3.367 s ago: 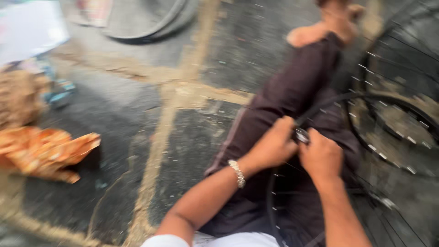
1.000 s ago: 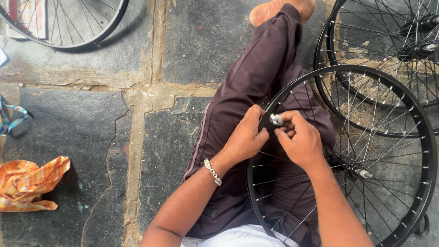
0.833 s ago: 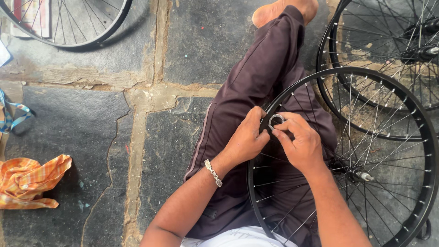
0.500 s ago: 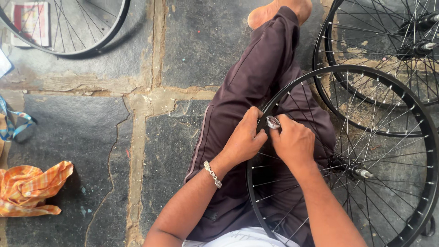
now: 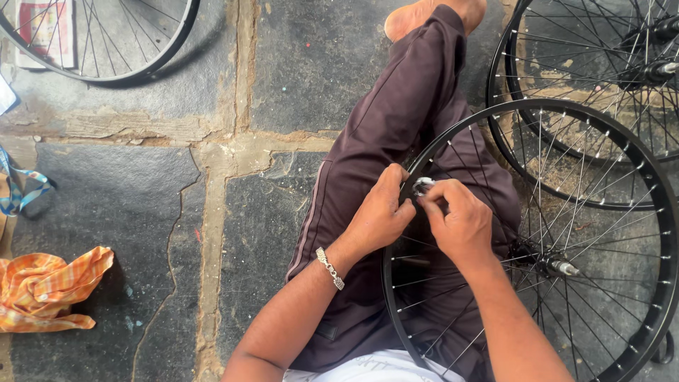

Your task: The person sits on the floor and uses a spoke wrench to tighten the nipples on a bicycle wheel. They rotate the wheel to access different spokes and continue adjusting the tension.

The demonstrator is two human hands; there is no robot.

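- Two bare hands meet at the rim of a black bicycle wheel (image 5: 640, 177) that lies across the person's lap, its rim at the near-right of the scene.
- The left hand (image 5: 378, 216) grips the rim from the left, thumb over the top edge and fingers curled closed around it; a silver chain bracelet (image 5: 329, 267) circles that wrist.
- The right hand (image 5: 460, 219) is just to the right of it, fingers pinched closed on a small silver round tool (image 5: 422, 186) set at the rim; how the tool sits on the spoke end is too small to tell.
- The two hands almost touch, with the tool between thumb tips.
- The wheel's hub (image 5: 548, 263) with its metal axle lies right of the right hand, spokes fanning out to the rim.
- A dark maroon trouser leg (image 5: 396, 113) stretches to the far side under the wheel, ending in a bare foot (image 5: 424, 14).
- A second black wheel (image 5: 601, 78) lies at the far right, partly under the first.
- A third wheel (image 5: 106, 35) rests at the far left on the stone floor (image 5: 141, 205).
- An orange checked cloth (image 5: 46, 290) lies crumpled at the near left, well apart from the hands.
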